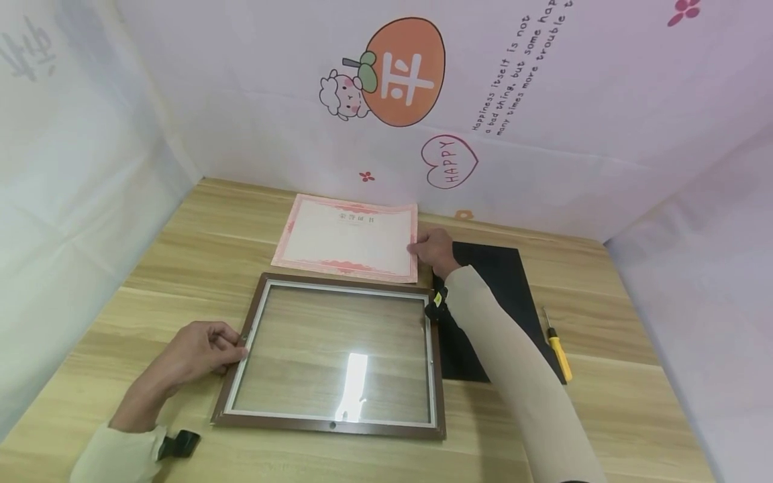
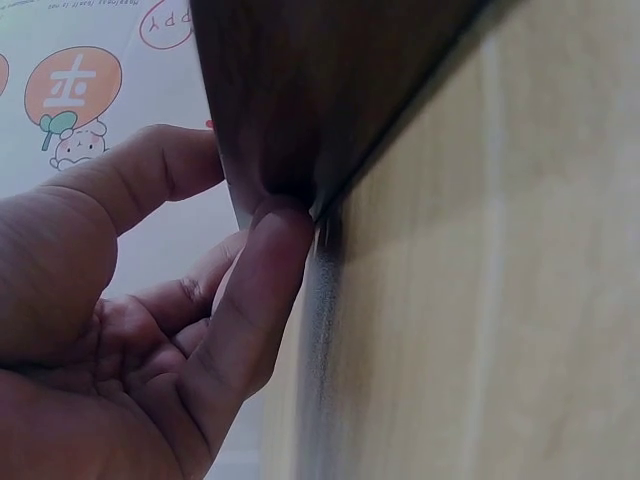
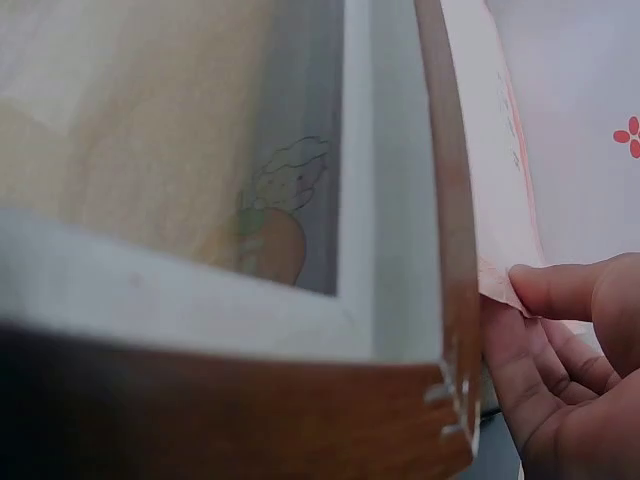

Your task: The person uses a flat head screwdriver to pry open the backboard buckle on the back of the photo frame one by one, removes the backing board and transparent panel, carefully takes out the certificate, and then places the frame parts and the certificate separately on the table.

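Observation:
A brown picture frame (image 1: 338, 282) with a pale inner border and a clear pane lies flat on the wooden table. My left hand (image 1: 196, 352) grips its left side; in the left wrist view the thumb and fingers pinch the dark edge (image 2: 310, 80). Behind the frame lies a white certificate sheet (image 1: 350, 245) with a pink patterned border. My right hand (image 1: 436, 250) pinches the sheet's right edge. In the right wrist view, thumb and fingers hold its corner (image 3: 500, 285) just beyond the frame's brown rim (image 3: 460, 200).
A black backing board (image 1: 504, 282) lies right of the frame, partly under the right forearm. Beside it is a screwdriver (image 1: 560, 355) with a yellow handle. A printed white curtain (image 1: 272, 100) stands along the table's back and sides.

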{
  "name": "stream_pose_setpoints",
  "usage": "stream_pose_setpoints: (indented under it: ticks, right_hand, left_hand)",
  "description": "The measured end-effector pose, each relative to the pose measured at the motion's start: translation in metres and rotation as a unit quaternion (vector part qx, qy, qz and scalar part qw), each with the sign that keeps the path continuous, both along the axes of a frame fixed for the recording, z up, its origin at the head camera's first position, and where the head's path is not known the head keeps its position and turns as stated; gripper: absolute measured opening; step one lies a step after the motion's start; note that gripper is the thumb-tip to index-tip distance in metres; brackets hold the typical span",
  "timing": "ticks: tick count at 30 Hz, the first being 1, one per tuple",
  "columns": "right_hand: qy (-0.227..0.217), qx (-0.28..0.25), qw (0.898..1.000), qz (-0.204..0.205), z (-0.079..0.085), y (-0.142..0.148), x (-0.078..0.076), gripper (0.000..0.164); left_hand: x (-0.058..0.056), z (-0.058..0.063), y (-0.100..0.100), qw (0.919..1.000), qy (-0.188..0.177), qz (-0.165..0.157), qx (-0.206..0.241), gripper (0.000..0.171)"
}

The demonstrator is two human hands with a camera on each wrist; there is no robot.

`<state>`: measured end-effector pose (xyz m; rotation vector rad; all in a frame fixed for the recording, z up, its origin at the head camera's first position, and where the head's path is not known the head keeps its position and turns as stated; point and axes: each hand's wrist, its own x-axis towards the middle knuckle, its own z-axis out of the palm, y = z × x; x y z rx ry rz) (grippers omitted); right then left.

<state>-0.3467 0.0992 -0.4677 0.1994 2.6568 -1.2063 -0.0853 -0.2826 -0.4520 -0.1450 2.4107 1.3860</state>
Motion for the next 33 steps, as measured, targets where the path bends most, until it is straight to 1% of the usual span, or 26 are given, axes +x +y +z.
stream_pose_setpoints:
  ticks: [2,8,11,14,16,18,21,25,27,30,31,33]
  right_hand:
    - [-0.001,0.006,1.000,0.000,0.001,0.000,0.001,0.013]
    - [-0.005,0.002,1.000,-0.006,0.003,0.000,0.002,0.013]
    - [0.004,0.015,1.000,-0.002,0.003,-0.001,0.002,0.017]
    - [0.034,0.047,0.998,0.013,0.003,-0.002,0.002,0.024]
    - [0.058,0.078,0.995,0.026,0.003,-0.002,0.003,0.028]
    - [0.079,0.105,0.991,0.036,0.005,-0.003,0.005,0.028]
    - [0.089,0.130,0.987,0.041,0.008,-0.004,0.008,0.029]
    - [0.082,0.120,0.989,0.037,0.011,-0.005,0.010,0.035]
    - [0.090,0.110,0.989,0.034,0.013,-0.006,0.013,0.032]
    - [0.135,0.105,0.984,0.044,0.020,-0.006,0.021,0.018]
    - [0.151,0.100,0.982,0.053,0.024,-0.006,0.026,0.016]
    - [0.186,0.090,0.975,0.080,0.032,-0.008,0.037,0.019]
  left_hand:
    - [0.000,0.000,0.000,1.0000,0.001,-0.001,0.001,0.032]
    - [0.001,0.001,0.000,1.0000,0.005,-0.001,0.001,0.033]
    - [0.002,0.001,0.000,1.0000,0.006,-0.002,0.001,0.033]
    - [0.002,0.001,0.000,1.0000,0.004,0.002,-0.001,0.033]
    - [0.002,0.001,0.000,1.0000,0.004,0.003,-0.004,0.033]
    - [0.002,0.001,0.000,0.9999,0.004,0.005,-0.008,0.034]
    - [0.002,0.001,0.000,0.9999,0.004,0.005,-0.012,0.034]
    - [0.003,0.001,0.001,0.9999,0.002,0.008,-0.013,0.034]
    - [0.003,0.000,0.001,0.9999,0.002,0.008,-0.012,0.033]
    - [0.004,0.001,0.001,0.9999,0.001,0.009,-0.009,0.031]
    - [0.004,0.000,0.002,0.9999,0.001,0.009,-0.009,0.030]
    - [0.003,0.001,0.002,0.9999,0.001,0.010,-0.009,0.030]
